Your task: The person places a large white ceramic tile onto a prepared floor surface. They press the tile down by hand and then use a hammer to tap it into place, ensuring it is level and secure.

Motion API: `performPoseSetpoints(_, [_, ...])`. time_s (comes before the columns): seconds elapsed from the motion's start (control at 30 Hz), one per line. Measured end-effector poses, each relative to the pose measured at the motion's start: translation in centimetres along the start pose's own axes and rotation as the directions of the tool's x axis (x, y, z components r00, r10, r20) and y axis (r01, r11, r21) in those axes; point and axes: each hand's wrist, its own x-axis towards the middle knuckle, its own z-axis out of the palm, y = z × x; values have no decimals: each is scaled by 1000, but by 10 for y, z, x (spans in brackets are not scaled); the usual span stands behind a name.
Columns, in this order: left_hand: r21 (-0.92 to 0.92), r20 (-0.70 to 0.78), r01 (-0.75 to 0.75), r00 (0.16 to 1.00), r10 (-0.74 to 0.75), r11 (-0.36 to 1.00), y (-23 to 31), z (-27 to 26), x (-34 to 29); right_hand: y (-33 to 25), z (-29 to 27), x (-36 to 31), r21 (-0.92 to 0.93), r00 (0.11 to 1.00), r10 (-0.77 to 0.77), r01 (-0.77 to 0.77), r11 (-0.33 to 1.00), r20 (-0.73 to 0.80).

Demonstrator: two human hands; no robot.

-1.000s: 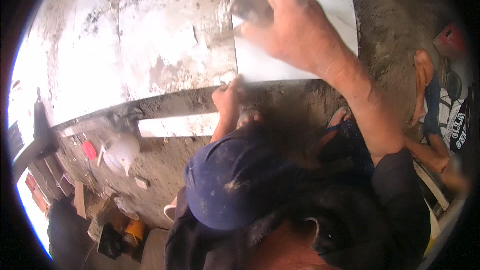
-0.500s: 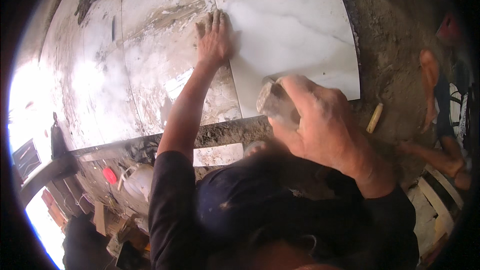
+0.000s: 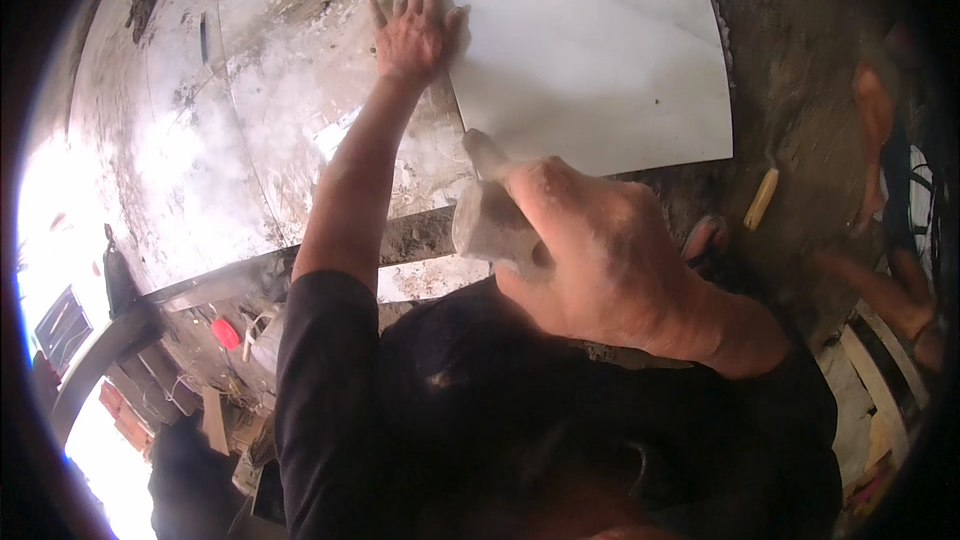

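My left hand [image 3: 412,40] lies flat with spread fingers along the seam between a mud-smeared tile [image 3: 300,90] and a cleaner white tile [image 3: 600,50]. Its thumb reaches onto the white one. Nearer to me, my right hand [image 3: 610,265] is wrapped around a dusty grey cylindrical block [image 3: 485,225], shaped like a mallet head. From this view the block appears over the front edge of the tiles, partly covered by my fingers. Whether it touches a tile I cannot tell, and no handle shows.
Bare soil [image 3: 790,30] borders the tiles on the right, with a yellowish wooden handle [image 3: 762,198] lying there. At the far right are another person's limbs [image 3: 873,120]. A narrow tile strip [image 3: 425,278] lies in front; a red round object [image 3: 226,333] and wood scraps sit lower left.
My right hand has shifted left with the block, off the white tile's corner in the picture. My left hand keeps its place by the seam, its thumb now spread wider. The view has shifted slightly.
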Motion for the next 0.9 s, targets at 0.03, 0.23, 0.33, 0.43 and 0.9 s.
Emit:
performPoseSetpoints(0.03, [30, -3, -4, 1000, 4, 1000, 0, -1, 1, -2, -1, 1, -10, 1000, -16, 16, 1000, -5])
performPoseSetpoints(0.23, [81, 129, 114, 984, -124, 990, -1, -9, 27, 10, -12, 38, -121, 998, -36, 29, 992, -50])
performPoseSetpoints(0.33, [81, 135, 188, 971, -198, 979, -2, -5, 54, 24, -29, 64, -219, 984, -61, 24, 975, -165])
performPoseSetpoints(0.43, [43, 144, 299, 942, -302, 953, 11, -2, 75, 36, -44, 79, -249, 979, -8, -44, 967, -206])
performPoseSetpoints(0.9, [-36, -85, 863, 500, -862, 504, -7, 39, 160, 35, -66, 89, 52, 967, 230, -226, 973, -108])
